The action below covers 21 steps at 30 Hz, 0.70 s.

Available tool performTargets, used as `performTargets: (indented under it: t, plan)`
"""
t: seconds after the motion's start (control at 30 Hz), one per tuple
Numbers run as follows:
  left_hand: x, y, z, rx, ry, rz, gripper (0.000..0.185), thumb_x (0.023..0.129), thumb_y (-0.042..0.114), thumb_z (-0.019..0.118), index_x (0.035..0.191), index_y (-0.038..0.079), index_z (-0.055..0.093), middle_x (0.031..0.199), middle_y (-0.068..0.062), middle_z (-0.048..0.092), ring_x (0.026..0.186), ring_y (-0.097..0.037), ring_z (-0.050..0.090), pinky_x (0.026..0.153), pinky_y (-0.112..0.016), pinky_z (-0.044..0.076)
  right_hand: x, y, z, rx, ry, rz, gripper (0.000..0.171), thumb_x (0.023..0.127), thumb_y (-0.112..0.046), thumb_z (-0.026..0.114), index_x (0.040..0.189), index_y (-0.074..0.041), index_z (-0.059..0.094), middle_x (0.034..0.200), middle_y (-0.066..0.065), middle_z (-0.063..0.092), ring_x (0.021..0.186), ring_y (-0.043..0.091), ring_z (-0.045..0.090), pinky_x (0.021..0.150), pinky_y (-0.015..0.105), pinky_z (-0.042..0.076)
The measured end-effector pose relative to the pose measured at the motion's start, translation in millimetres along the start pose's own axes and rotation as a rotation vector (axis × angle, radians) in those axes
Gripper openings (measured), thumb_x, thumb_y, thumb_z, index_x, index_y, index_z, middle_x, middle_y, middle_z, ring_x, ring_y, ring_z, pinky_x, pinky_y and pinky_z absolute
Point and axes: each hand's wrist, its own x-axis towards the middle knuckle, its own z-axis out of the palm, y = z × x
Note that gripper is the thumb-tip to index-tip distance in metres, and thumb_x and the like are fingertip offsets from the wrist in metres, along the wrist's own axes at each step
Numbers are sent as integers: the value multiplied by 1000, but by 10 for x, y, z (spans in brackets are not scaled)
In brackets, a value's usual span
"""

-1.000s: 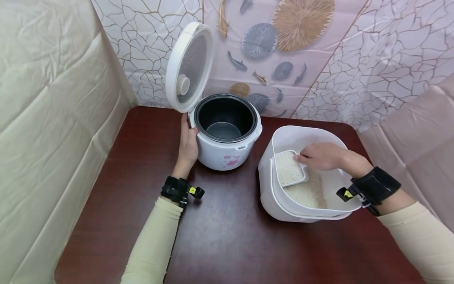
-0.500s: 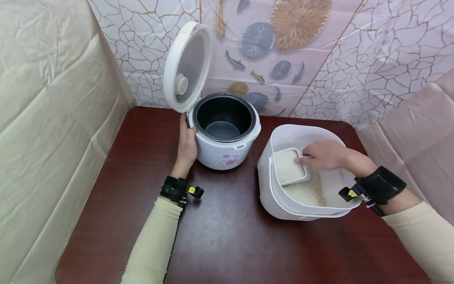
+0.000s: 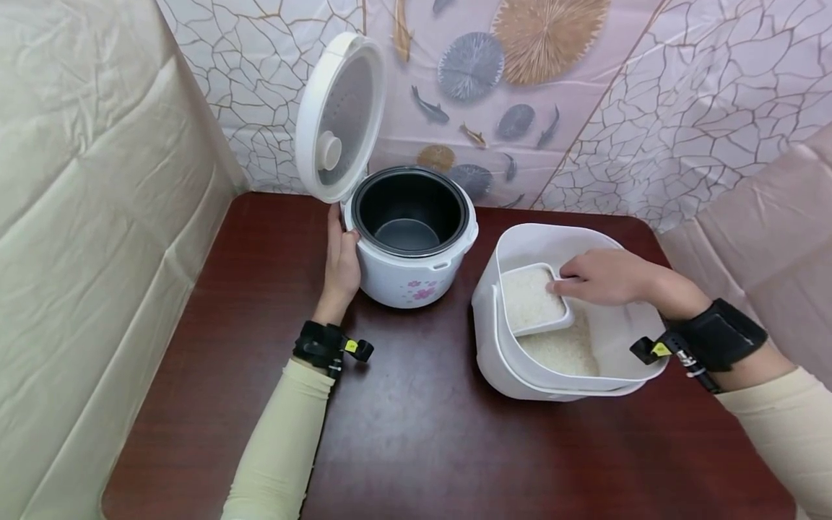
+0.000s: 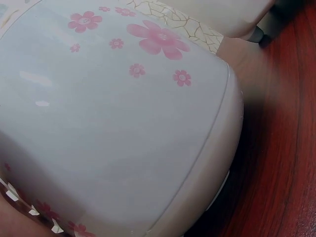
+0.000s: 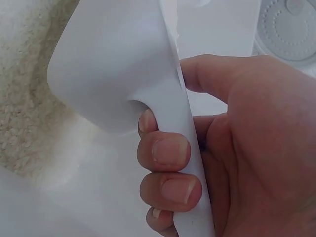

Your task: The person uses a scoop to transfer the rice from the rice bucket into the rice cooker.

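Observation:
In the head view my right hand [image 3: 604,276] holds a white scoop [image 3: 551,326] heaped with rice [image 3: 529,292], inside a white rice bin [image 3: 490,347]. The right wrist view shows my curled fingers [image 5: 170,150] round the scoop's handle [image 5: 195,217], with the thumb along its top edge. More rice [image 5: 24,94] lies in the bin below the scoop. To the left, a white rice cooker [image 3: 390,278] with pink flowers stands open, its dark inner pot [image 3: 409,235] holding nothing visible. My left hand [image 3: 341,267] rests against the cooker's left side, fingers extended.
The cooker's raised lid [image 3: 344,119] leans up at the back left. Cooker and bin stand on a dark red-brown table [image 3: 403,433], with a short gap between them. Patterned cloth [image 3: 468,130] hangs behind, and pale padded cloth [image 3: 123,217] borders the left side.
My right hand has raised the full scoop a little inside the bin, shifting slightly right. The left hand stays against the cooker.

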Motion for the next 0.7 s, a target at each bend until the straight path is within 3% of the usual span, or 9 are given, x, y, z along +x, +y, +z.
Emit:
performTargets:
  t: [0.2,0.47,0.7]
  plan:
    - [7,40,-19,-22,-8,-1,73,98,13,31,168,7,17,170,-10,29,147,-16,33,120,-32,24,-27,-31,-61,-20,-7,37,33,107,-46,59,85,-24,69,76,-8,57,79,13,55,73,38,44]
    - [-69,437,-6,-47,-8,-8,71,96,10,32,165,-1,21,166,-17,32,143,-19,37,119,-32,26,-60,-107,-112,-10,-33,82,33,107,-47,58,89,-22,72,77,-7,57,78,14,54,69,37,43]
    - [12,78,5,-49,-7,4,71,97,9,32,167,3,20,168,-14,31,144,-18,36,119,-31,25,-91,-140,-121,-17,-24,112,31,106,-46,59,92,-22,73,81,-6,59,77,15,53,66,36,42]
